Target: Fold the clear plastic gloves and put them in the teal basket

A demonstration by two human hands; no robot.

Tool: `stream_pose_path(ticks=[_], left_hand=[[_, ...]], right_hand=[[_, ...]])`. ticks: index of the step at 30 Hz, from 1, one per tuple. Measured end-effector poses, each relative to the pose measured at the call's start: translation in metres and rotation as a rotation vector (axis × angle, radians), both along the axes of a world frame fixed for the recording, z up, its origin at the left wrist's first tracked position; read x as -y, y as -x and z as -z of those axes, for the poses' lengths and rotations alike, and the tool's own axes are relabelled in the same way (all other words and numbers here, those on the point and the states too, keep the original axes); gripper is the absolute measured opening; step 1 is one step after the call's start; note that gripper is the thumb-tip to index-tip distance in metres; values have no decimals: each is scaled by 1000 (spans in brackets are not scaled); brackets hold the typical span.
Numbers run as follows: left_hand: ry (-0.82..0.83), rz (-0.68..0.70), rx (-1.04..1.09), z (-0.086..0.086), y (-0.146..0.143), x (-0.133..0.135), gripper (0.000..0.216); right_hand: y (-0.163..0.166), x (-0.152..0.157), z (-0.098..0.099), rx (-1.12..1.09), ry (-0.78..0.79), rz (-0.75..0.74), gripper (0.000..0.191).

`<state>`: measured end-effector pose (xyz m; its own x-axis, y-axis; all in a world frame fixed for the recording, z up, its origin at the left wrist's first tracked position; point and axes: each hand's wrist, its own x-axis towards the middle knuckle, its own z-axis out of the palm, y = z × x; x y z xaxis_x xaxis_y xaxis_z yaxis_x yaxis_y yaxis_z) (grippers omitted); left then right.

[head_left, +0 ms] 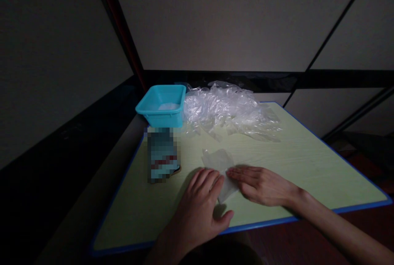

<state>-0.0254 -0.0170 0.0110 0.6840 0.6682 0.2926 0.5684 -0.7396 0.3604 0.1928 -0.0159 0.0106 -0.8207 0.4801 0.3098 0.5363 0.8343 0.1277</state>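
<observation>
A small translucent plastic bag (219,159) lies flat on the table between my hands. My left hand (198,205) rests palm down at its left edge, with the fingertips on the plastic and the thumb spread away. From the right, my right hand (257,183) presses outstretched fingers onto the middle of the bag. The fingers cover part of the bag, and whether anything is inside it cannot be made out.
A turquoise plastic basin (164,116) with something white in it stands at the back left. Beside it spreads a heap of clear plastic bags (224,107). A phone-like object (163,156), blurred out, lies nearer. The pale green table (314,166) has a blue edge; walls stand behind.
</observation>
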Motion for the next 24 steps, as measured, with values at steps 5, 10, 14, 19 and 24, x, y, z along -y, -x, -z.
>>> stream_pose_path(ticks=[5,10,14,19,24], left_hand=[[39,-2,55,-1,1,1,59],[55,-78,139,7,1,-6,42],[150,-211,255,13,-4,-12,45],[299,-340,439,17,-11,-21,53],[423,-398,590,20,-15,-33,59]], right_hand=[[3,1,-6,-48,104,10,20],[4,-10,-16,-135,358,156,17],[4,-28,-24,-333,589,217,7],[9,-54,-23,-586,991,212,3],[14,-70,-10,-664,1138,270,7]])
